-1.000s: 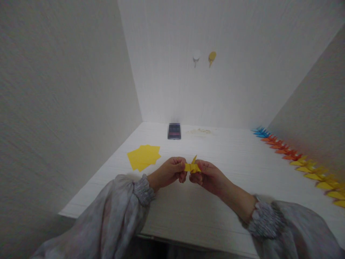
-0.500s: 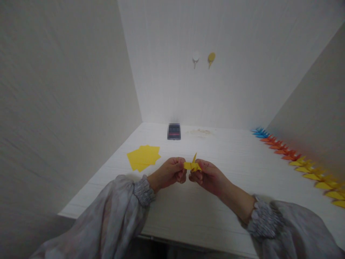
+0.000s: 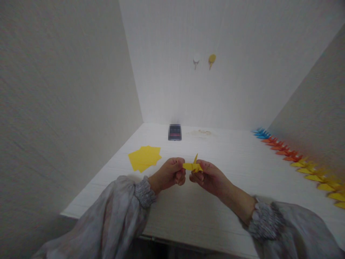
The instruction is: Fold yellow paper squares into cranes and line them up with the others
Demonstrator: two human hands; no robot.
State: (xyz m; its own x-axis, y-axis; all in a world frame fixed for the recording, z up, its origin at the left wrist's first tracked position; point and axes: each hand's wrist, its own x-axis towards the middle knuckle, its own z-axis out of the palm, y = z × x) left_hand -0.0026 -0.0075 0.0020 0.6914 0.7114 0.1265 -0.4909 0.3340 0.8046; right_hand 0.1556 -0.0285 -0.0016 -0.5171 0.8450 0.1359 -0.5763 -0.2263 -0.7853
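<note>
A yellow origami crane [image 3: 192, 167] is held above the white table between my two hands. My left hand [image 3: 174, 170] pinches the tip of its left end between thumb and fingers. With thumb and curled fingers, my right hand [image 3: 205, 172] grips the right end, covering part of it. One thin point of folded paper sticks up near the right thumb. To the left of my left hand lies a loose fanned stack of yellow paper sheets [image 3: 145, 158].
Along the right wall stands a row of folded cranes: blue [image 3: 261, 133], red-orange [image 3: 281, 148] and yellow [image 3: 318, 176]. A dark blurred box [image 3: 175, 132] sits at the table's back. Two hooks, white [image 3: 196, 59] and yellow [image 3: 212, 59], are on the back wall. Walls close in both sides.
My left hand has drawn slightly left from the right one, and more of the crane's left end shows. The whole view has shifted a little.
</note>
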